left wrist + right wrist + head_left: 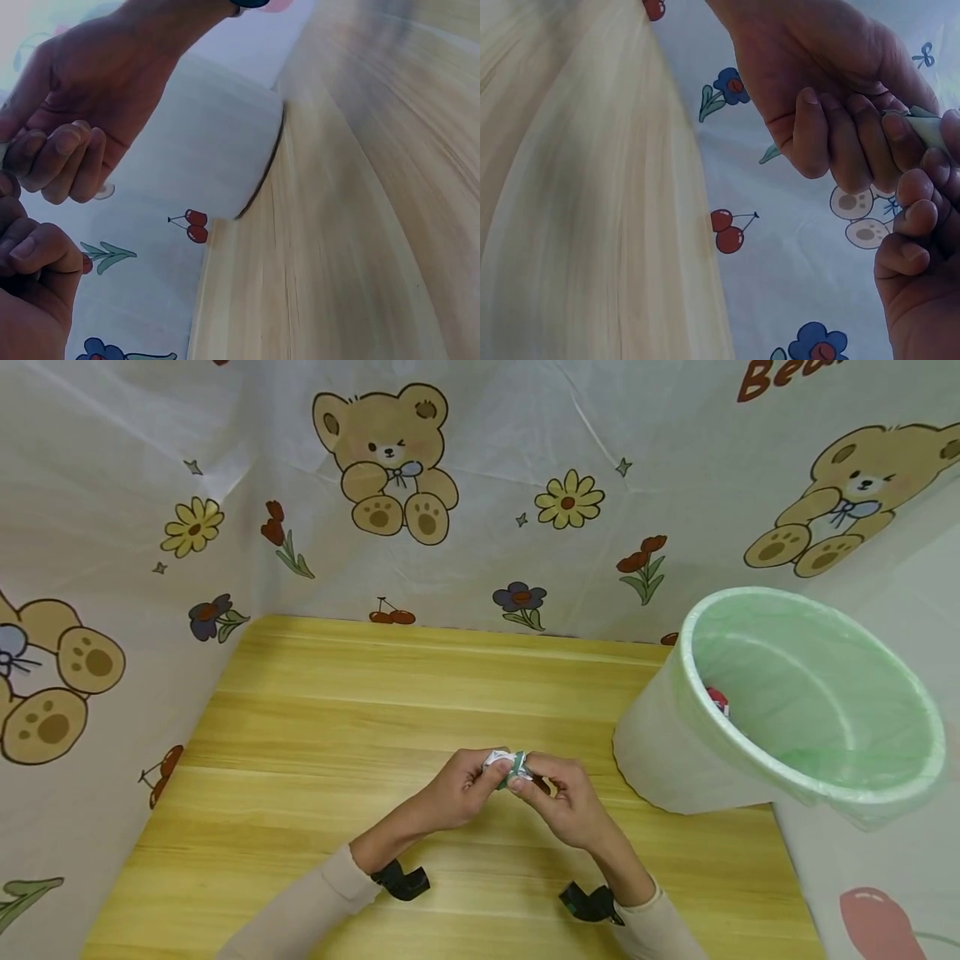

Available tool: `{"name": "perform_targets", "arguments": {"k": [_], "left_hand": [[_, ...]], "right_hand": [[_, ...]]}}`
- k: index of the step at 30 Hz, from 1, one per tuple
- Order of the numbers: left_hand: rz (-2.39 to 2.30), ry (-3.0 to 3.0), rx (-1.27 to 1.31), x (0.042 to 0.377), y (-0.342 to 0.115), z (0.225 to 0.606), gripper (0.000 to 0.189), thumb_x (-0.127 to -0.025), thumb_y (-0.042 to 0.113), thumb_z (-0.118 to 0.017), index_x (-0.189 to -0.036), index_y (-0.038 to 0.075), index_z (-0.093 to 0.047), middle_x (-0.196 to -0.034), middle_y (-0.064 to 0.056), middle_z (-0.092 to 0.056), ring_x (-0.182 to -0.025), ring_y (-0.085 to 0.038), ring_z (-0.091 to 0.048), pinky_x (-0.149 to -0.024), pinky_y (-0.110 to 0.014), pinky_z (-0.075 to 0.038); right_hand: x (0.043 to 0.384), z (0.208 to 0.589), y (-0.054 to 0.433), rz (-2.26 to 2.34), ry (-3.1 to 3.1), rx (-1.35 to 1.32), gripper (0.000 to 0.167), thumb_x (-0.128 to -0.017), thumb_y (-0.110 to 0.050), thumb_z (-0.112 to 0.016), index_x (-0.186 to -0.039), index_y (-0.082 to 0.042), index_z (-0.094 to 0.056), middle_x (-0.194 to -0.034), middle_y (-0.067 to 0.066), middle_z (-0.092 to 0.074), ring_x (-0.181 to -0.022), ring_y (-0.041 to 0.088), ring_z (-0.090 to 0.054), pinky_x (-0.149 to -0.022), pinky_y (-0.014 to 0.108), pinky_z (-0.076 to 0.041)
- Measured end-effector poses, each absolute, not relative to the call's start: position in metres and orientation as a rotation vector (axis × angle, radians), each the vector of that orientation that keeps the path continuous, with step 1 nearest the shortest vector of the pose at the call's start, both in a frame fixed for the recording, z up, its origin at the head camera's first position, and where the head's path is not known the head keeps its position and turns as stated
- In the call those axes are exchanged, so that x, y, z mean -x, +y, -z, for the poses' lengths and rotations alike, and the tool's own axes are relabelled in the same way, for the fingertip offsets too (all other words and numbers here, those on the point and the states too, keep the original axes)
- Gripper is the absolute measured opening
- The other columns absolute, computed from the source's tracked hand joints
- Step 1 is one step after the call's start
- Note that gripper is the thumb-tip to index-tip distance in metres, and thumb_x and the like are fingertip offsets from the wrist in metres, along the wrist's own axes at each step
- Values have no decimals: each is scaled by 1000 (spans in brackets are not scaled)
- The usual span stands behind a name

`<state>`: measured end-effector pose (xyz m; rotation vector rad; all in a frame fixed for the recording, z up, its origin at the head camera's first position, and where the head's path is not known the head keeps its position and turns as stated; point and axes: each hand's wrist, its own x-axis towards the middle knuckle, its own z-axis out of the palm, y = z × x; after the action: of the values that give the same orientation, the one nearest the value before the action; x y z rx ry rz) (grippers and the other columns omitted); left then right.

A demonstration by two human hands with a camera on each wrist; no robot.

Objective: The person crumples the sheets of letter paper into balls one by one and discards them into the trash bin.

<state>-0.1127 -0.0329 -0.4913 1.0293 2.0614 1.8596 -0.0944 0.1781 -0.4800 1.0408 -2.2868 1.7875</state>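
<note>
Both hands meet over the middle of the table, holding a small crumpled white and green wrapper (516, 763) between them. My left hand (453, 789) pinches its left side between thumb and curled fingers. On the other side, my right hand (568, 802) pinches the wrapper with thumb and forefinger. In the right wrist view a pale edge of the wrapper (928, 131) pokes out between the fingers, which hide most of it. The left wrist view shows the right hand (105, 90) with curled fingers, close against the left hand (34, 277).
A tall white bin (652, 760) with a pale green liner (795, 693) stands on the right of the wooden table (360, 693). Inside it, near the left wall, lies a small red item (717, 700). Bear-printed cloth (465, 577) hangs around the table.
</note>
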Motion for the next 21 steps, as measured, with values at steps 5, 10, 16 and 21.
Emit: {"name": "perform_targets", "arguments": {"k": [5, 10, 16, 21], "left_hand": [[-1822, 2090, -1014, 117, -36, 489, 35, -117, 15, -44, -90, 8, -66, -71, -1, -45, -64, 0, -37, -61, -20, -38], [-1803, 2116, -1026, 119, -42, 485, 34, -117, 12, -45, -90, 10, -66, -68, 1, -43, -60, 1, -34, -58, -20, -34], [-1790, 2132, -1070, 120, -44, 483, 33, -115, 8, -46, -90, 9, -67, -67, 0, -43, -59, 2, -34, -56, -18, -33], [-1768, 2160, -1093, 120, -42, 486, 33, -115, 8, -46, -87, 8, -65, -66, 0, -46, -58, 3, -35, -55, -17, -34]], "right_hand": [[93, 475, 178, -1747, -2374, -970, 25, -101, 4, -69, -91, -19, -67, -72, -5, -49, -65, 2, -42, -57, 20, -36], [94, 467, 174, -1686, -2449, -951, 24, -101, -2, -72, -90, -22, -64, -73, -7, -51, -66, 1, -44, -57, 20, -38], [96, 457, 181, -1618, -2532, -979, 23, -101, -9, -76, -89, -23, -62, -74, -8, -52, -67, 1, -45, -55, 30, -43], [90, 443, 197, -1433, -2581, -910, 22, -95, -16, -85, -98, -26, -66, -85, -11, -63, -69, 8, -53, -61, 27, -48]]}}
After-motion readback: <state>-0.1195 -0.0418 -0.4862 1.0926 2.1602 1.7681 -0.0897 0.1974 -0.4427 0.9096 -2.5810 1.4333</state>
